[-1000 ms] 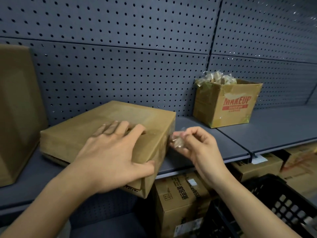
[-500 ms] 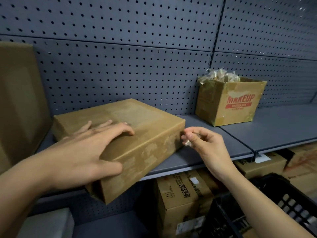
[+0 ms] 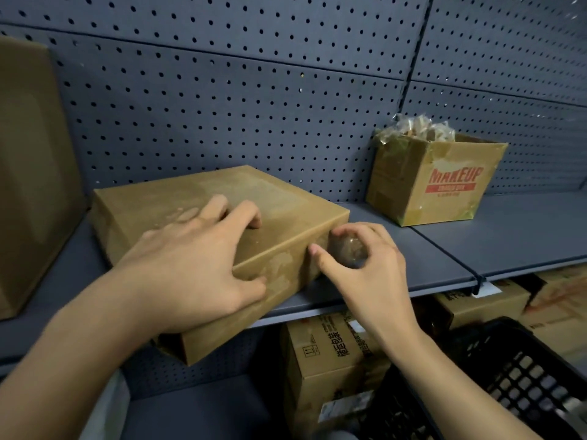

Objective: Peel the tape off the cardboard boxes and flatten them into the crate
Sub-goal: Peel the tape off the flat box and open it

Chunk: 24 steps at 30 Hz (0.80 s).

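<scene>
Now the box (image 3: 286, 198) has swung round on the shelf (image 3: 476, 242), its near corner overhanging at 6 o'clock. Left hand (image 3: 190, 265) presses spread on top. Right hand (image 3: 374, 274), back at the 3 o'clock corner, curls round a tape wad (image 3: 347, 250). I judge more tape remains there. The crate (image 3: 524, 376) waits at 4 o'clock.

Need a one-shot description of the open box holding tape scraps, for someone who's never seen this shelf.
On the grey pegboard shelf, look right of the flat box under the left hand and past the right hand holding a tape wad. The MAKEUP box stands near the back panel. Alone on that shelf, it is open-topped, red-lettered, with crumpled clear tape poking out.
</scene>
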Available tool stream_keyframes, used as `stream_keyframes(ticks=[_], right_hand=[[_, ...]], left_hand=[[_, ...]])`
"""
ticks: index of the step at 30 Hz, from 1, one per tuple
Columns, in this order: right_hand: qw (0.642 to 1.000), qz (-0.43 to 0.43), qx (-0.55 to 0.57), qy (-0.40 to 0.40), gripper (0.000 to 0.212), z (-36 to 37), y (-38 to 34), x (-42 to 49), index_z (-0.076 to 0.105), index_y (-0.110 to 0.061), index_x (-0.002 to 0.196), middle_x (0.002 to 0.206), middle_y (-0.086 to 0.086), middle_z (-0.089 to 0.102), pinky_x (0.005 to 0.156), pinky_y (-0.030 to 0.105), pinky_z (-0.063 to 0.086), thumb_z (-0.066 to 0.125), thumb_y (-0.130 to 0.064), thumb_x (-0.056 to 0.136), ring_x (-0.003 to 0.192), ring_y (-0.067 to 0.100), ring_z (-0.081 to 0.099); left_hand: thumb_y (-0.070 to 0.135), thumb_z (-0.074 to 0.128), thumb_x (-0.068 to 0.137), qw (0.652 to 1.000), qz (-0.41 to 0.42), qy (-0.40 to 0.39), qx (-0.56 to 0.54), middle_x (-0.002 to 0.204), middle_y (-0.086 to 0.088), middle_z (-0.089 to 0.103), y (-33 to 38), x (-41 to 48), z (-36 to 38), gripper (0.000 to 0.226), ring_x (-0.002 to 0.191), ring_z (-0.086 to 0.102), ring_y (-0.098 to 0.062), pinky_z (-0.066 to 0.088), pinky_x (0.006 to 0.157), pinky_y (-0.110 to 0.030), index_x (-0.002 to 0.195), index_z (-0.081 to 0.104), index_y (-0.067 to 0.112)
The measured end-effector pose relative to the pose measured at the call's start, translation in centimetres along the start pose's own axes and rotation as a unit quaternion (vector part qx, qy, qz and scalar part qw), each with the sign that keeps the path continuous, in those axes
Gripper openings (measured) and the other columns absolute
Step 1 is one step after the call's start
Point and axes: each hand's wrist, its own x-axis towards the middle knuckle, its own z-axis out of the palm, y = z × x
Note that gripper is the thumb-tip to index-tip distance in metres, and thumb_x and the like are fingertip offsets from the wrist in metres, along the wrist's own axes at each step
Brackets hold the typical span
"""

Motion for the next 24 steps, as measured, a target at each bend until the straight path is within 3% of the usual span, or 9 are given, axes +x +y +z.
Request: stream_keyframes(ticks=[11, 17, 24], right_hand=[[0.999, -0.013, -0.017, 0.047, 0.033, 1.1, 0.1, 0.0, 0.068, -0.033, 0.094, 0.102, -0.017, 0.059, 0.08, 0.007, 0.041, 0.062, -0.061, 0.078, 0.098, -0.004, 0.056], [0.997, -0.017, -0.01, 0.076, 0.018, 1.8, -0.4, -0.1, 0.071, -0.028, 0.09, 0.1, -0.017, 0.057, 0.082, 0.035, 0.053, 0.069, -0.044, 0.081, 0.092, 0.004, 0.059], [0.997, -0.021, -0.005, 0.073, 0.005, 2.3, -1.1, -0.5, 0.071, -0.023, 0.082, 0.098, -0.013, 0.055, 0.08, 0.028, 0.051, 0.07, -0.026, 0.086, 0.09, 0.003, 0.057]], left_hand=[[0.084, 0.024, 0.057, 0.999, 0.001, 0.031, 0.006, 0.109, 0.025, 0.033, -0.7, -0.1, 0.8, 0.058, 0.103, 0.041, -0.008, 0.029, 0.071, -0.035, 0.109, 0.022, 0.058], [0.084, 0.022, 0.055, 0.999, 0.0, 0.038, 0.009, 0.108, 0.024, 0.033, -0.8, 0.0, 1.0, 0.06, 0.106, 0.044, -0.01, 0.03, 0.07, -0.036, 0.109, 0.022, 0.059], [0.085, 0.023, 0.055, 0.999, 0.0, 0.036, 0.013, 0.107, 0.024, 0.032, -0.8, 0.0, 1.0, 0.06, 0.104, 0.044, -0.01, 0.03, 0.071, -0.036, 0.11, 0.022, 0.059]])
